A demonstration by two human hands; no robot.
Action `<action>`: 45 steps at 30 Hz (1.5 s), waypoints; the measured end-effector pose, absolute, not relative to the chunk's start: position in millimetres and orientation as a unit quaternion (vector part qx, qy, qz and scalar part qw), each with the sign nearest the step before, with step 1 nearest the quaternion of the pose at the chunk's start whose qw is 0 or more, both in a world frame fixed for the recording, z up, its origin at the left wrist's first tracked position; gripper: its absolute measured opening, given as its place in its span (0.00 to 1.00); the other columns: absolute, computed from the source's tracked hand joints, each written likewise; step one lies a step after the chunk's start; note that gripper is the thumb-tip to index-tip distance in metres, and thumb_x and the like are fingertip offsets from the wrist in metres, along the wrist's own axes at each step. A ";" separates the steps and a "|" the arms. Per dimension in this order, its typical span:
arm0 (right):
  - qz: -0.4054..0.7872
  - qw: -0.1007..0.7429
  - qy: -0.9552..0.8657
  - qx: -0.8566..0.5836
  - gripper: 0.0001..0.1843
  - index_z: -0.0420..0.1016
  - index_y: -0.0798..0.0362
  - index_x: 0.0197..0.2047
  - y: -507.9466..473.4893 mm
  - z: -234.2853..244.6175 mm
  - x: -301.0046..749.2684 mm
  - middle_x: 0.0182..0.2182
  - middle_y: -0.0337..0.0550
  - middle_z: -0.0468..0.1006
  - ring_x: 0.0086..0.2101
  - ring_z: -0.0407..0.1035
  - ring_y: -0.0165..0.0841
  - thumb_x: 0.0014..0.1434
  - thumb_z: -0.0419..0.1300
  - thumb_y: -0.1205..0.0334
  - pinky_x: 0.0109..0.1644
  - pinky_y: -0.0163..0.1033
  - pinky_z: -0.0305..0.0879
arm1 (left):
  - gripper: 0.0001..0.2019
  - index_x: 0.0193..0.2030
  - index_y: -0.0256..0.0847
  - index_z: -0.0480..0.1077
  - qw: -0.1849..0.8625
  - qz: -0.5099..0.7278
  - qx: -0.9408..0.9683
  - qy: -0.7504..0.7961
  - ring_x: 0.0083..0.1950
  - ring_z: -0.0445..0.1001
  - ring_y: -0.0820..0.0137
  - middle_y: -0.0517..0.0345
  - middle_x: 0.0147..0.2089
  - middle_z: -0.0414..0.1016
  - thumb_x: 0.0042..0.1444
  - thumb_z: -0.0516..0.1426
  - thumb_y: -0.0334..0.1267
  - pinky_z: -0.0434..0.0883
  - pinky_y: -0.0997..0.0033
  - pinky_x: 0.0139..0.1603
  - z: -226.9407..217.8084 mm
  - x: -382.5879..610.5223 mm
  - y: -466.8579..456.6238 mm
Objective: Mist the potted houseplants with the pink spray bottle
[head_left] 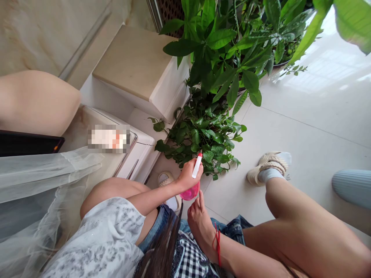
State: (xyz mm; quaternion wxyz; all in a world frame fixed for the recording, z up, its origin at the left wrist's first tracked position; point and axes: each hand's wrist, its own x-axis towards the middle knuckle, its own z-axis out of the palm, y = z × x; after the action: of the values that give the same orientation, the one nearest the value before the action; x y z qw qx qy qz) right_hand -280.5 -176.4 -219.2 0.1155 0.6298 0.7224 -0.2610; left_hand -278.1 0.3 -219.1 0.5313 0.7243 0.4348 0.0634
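My left hand (189, 176) is closed round a pink spray bottle (190, 192) with a white trigger head (197, 165), held just in front of a low leafy pot plant (203, 135). My right hand (201, 221), with a red string at the wrist, reaches up from below. Its fingers are stretched out together and the tips touch the bottle's underside. I am crouched, knees to either side of the hands.
A taller plant (232, 42) with broad leaves stands behind the low one, beside beige steps (136, 58). My sandalled foot (269, 166) rests on the pale tiled floor (319, 116). White gauzy fabric (34, 177) lies at the left, and a blue ribbed object (352, 187) at the right edge.
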 end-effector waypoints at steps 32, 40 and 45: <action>-0.285 0.169 0.730 0.597 0.21 0.82 0.68 0.56 -163.9 -201.3 -272.3 0.56 0.68 0.80 0.64 0.70 0.58 0.62 0.59 0.71 0.78 0.66 0.42 | 0.05 0.41 0.39 0.70 0.476 0.122 0.684 0.539 0.38 0.77 0.66 0.52 0.38 0.78 0.63 0.59 0.38 0.71 0.68 0.44 -226.3 -278.3 -1.2; -0.313 0.120 0.707 0.623 0.26 0.76 0.72 0.62 -169.2 -203.8 -272.5 0.61 0.72 0.75 0.67 0.65 0.57 0.60 0.58 0.76 0.78 0.64 0.45 | 0.07 0.33 0.40 0.69 0.491 0.099 0.680 0.535 0.30 0.72 0.68 0.59 0.27 0.71 0.65 0.56 0.35 0.66 0.70 0.36 -223.5 -280.7 -2.7; -0.292 0.137 0.719 0.615 0.24 0.79 0.73 0.59 -170.7 -203.6 -273.4 0.56 0.71 0.80 0.63 0.70 0.57 0.60 0.57 0.76 0.78 0.63 0.47 | 0.01 0.38 0.39 0.71 0.489 0.124 0.670 0.545 0.36 0.76 0.67 0.54 0.35 0.76 0.62 0.59 0.33 0.70 0.69 0.42 -226.1 -279.6 -5.2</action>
State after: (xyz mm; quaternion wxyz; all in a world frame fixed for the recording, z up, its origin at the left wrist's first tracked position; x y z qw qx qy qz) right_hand -273.4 -170.7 -203.6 0.1374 0.6151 0.7193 -0.2923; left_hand -279.6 -5.2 -226.1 0.4894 0.6698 0.5445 0.1237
